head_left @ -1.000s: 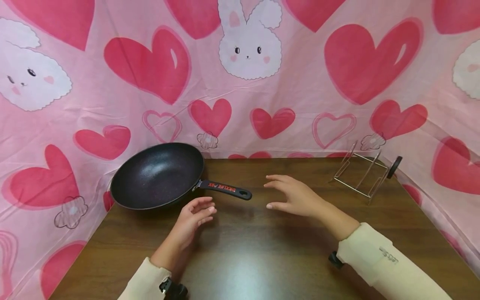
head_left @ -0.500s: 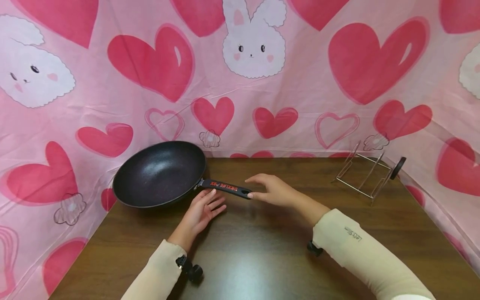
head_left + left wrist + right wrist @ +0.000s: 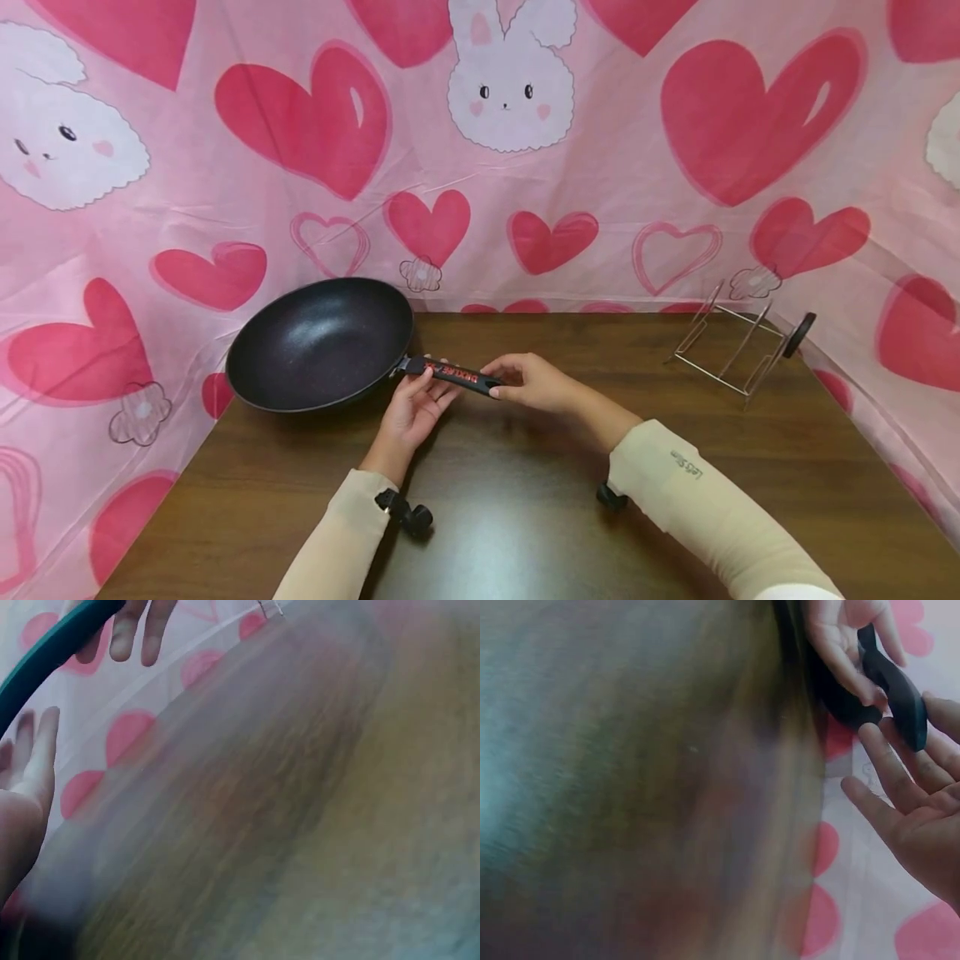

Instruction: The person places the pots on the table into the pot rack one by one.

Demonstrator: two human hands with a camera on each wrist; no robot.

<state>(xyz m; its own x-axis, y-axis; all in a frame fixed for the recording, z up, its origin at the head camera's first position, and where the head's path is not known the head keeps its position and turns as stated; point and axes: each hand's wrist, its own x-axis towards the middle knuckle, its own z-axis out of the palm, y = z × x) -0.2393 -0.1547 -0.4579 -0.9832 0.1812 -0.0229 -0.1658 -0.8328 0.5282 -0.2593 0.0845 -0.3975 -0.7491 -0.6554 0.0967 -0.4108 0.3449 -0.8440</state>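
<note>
A black wok point(image 3: 322, 342) sits at the back left of the wooden table, its handle point(image 3: 459, 377) pointing right. My right hand point(image 3: 536, 385) pinches the tip of that handle, thumb on the near side and fingers behind and under it. Under the handle, closer to the wok, lies my left hand point(image 3: 412, 412); its thumb is at the near edge and its loosely spread fingers reach beneath. In the left wrist view my left hand's fingers point(image 3: 45, 750) look straight, below the dark handle point(image 3: 45, 658). The right wrist view has both hands around the handle point(image 3: 900, 697).
A metal wire rack point(image 3: 711, 375) with a black disc point(image 3: 799, 335) at its right side stands at the table's back right. A pink cloth point(image 3: 615, 183) printed with hearts and rabbits hangs behind and around the table point(image 3: 637, 533).
Both hands have come in to the wok's handle, the right from the right and the left from the near side. The right hand now pinches its tip. The wok looks unmoved.
</note>
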